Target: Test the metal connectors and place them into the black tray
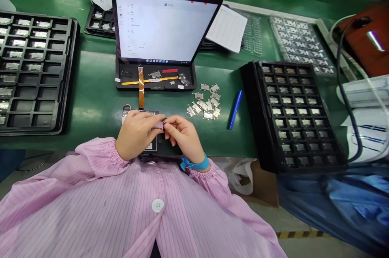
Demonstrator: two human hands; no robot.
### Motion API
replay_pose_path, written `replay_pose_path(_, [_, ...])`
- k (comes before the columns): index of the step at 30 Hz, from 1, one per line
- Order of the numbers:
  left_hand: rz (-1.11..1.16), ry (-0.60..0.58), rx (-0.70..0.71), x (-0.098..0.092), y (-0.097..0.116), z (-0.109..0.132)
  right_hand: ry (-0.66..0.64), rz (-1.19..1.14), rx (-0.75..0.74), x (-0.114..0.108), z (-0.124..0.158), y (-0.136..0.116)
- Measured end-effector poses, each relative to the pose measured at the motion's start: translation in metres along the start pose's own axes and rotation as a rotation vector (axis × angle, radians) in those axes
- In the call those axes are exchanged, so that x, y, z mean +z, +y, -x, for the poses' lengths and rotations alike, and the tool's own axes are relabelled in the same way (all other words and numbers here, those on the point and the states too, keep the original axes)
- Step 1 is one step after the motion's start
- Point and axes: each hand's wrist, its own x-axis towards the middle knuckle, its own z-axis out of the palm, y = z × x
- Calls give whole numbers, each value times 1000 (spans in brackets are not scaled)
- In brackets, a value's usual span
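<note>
Above the green bench, my left hand [135, 131] and my right hand [186, 135] meet, fingertips closed on a small flat pinkish part [158, 124]. Its exact kind is too small to make out. My fingers cover much of it. Under my left hand lies a dark circuit board [154, 144], partly hidden. An orange ribbon cable [141, 88] runs from this board up to the black box with a lit screen [161, 27]. To the right of my right hand, several small silver metal modules [208, 104] lie loose in a pile. A blue wristband [196, 163] circles my right wrist.
Black compartment trays with silver modules stand at left [68, 88] and right [253, 116]. A blue marker [236, 110] lies beside the right tray. Farther back are paper sheets [229, 27] and a clear blister tray [304, 43]. A black cable [339, 51] hangs at far right.
</note>
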Motion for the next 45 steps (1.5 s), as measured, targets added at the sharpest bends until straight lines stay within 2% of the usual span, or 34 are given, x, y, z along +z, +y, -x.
replay_pose_path(15, [59,-24,9,3,-2,1,23,43,-1,1,-2,1])
replay_pose_path(20, [0,-3,0,2,0,-3,24,-80,-22,9,-1,3])
replay_pose_path(22, [-26,-1,-40,-1,0,-4,57,-118,-37,12,-3,3])
replay_pose_path(25, [-85,-1,-104,-6,-2,-1,203,-103,-75,11,-6,3])
replay_pose_path(27, [-128,-7,-64,-10,-6,3,266,-81,-87,8,-9,2])
replay_pose_path(31, [-179,-74,127,-12,-15,12,246,-29,-74,4,-12,0])
replay_pose_path(33, [-185,-79,163,-11,-18,14,244,-13,-64,5,-12,0])
replay_pose_path(45, [-131,-75,129,-8,-20,14,240,-7,-31,7,-13,2])
